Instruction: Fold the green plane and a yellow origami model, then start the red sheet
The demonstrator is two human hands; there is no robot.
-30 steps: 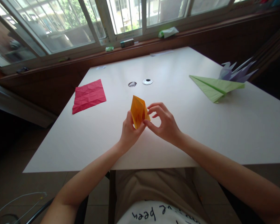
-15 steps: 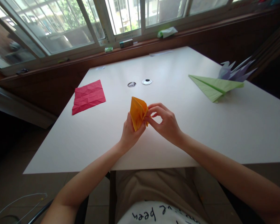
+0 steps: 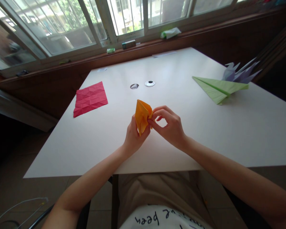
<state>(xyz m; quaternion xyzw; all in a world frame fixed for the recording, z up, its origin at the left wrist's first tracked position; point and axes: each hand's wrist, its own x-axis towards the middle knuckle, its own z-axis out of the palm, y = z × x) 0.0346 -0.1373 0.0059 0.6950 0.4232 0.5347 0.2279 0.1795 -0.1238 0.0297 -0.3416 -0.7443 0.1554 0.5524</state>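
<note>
A partly folded piece of orange origami paper (image 3: 141,115) is held up over the near part of the white table (image 3: 105,140). My left hand (image 3: 134,136) is closed around its lower left side, with the thumb on the near face. My right hand (image 3: 168,124) pinches a fold at the paper's right edge between thumb and index finger. The paper stands tilted, with one pointed corner upward and its layers bulging apart on the right. Part of its lower side is hidden behind my fingers.
A creased red paper square (image 3: 90,99) lies at the table's left. To the right are a green paper plane (image 3: 220,89) and purple folded paper (image 3: 240,74). Two round metal table fittings (image 3: 150,83) sit beyond my hands. Small packets and a box (image 3: 129,44) line the windowsill.
Both hands and the orange paper have shifted slightly to the right. The paper has tilted a little, and the right-hand pinch on its edge remains.
</note>
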